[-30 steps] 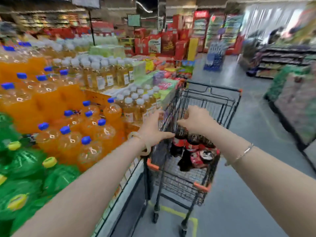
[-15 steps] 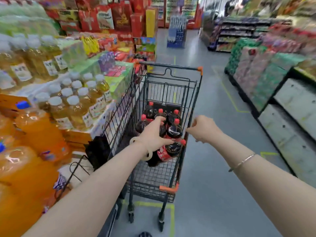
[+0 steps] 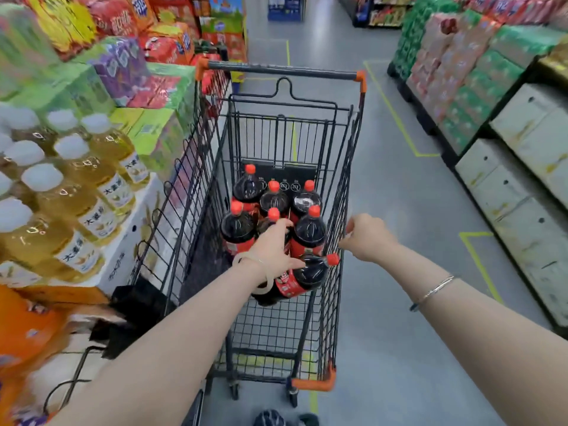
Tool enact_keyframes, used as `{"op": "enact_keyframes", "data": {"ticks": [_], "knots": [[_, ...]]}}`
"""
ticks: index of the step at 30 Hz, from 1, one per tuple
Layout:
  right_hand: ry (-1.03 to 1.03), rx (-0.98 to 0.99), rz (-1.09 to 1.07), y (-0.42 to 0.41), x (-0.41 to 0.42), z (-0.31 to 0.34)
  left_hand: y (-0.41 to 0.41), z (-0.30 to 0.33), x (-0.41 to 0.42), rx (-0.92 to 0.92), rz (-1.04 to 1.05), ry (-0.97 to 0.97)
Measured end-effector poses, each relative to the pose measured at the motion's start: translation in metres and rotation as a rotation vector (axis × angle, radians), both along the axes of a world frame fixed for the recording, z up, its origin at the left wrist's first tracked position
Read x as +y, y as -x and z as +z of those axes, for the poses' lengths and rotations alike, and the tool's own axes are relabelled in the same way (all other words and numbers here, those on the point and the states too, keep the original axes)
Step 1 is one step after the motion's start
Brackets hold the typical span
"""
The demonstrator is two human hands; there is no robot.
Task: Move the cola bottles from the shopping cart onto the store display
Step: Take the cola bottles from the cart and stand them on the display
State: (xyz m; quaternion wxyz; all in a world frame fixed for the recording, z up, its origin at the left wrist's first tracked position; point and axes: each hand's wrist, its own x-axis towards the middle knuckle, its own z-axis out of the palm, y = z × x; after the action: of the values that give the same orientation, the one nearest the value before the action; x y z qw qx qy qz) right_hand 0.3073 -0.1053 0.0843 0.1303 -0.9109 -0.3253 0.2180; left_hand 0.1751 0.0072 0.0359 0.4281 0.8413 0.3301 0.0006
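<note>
The cola bottles (image 3: pixel 273 210) sit in the shopping cart (image 3: pixel 282 72) at the centre of the frame — six upright with red caps in a tight cluster at the far end of the basket, and one more lying on its side (image 3: pixel 302 276) just nearer, its cap pointing toward the cart's right wall. None has reached a display yet, so the task looks to be at its first step: reaching in for a bottle.

The left hand (image 3: pixel 273 247) is down inside the basket with its fingers bent over the shoulder of an upright bottle in the near row, its heel close above the lying one; whether the grip has closed fully cannot be told from this angle. The right hand (image 3: pixel 367 238) hovers at the cart's right rim, fingers loosely curled and gripping nothing that shows.

The next move probably calls for a firm hold round a neck or shoulder, then a lift straight up past the wire walls — the bottles are large and full, so likely heavy for one hand.

The wire basket floor is bare toward the near end. The cart stands on a grey floor (image 3: pixel 399 195) marked with yellow lines. Stacked yellow tea bottles (image 3: pixel 86 179) with white caps and boxed goods fill the left of the frame; carton stacks (image 3: pixel 522 142) line the right.
</note>
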Motion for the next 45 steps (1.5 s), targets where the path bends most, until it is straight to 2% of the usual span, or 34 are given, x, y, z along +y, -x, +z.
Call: {"op": "enact_keyframes", "data": {"ticks": [6, 11, 14, 22, 26, 35, 40, 45], "knots": [[0.164, -0.056, 0.147, -0.020, 0.031, -0.054, -0.019, -0.061, 0.005, 0.066, 0.017, 0.112], [0.321, -0.312, 0.350, -0.031, 0.046, -0.090, -0.033, -0.106, 0.008, 0.096, 0.044, 0.123], [0.376, -0.357, 0.430, -0.037, 0.055, -0.116, -0.045, -0.132, 0.009, 0.097, 0.041, 0.131], [0.606, -0.479, 0.627, -0.046, 0.065, -0.168, -0.066, -0.189, 0.013, 0.147, -0.046, -0.015], [0.698, -0.484, 0.682, -0.048, 0.065, -0.181, -0.071, -0.200, 0.014, 0.198, -0.110, -0.017], [0.618, -0.458, 0.770, -0.044, 0.070, -0.172, -0.062, -0.206, 0.016, 0.211, -0.105, -0.022], [0.469, -0.455, 0.889, -0.031, 0.091, -0.163, -0.045, -0.207, 0.029, 0.199, 0.013, -0.010], [0.261, -0.376, 0.886, -0.008, 0.102, -0.168, -0.025, -0.216, 0.037, 0.103, 0.196, 0.046]]}}
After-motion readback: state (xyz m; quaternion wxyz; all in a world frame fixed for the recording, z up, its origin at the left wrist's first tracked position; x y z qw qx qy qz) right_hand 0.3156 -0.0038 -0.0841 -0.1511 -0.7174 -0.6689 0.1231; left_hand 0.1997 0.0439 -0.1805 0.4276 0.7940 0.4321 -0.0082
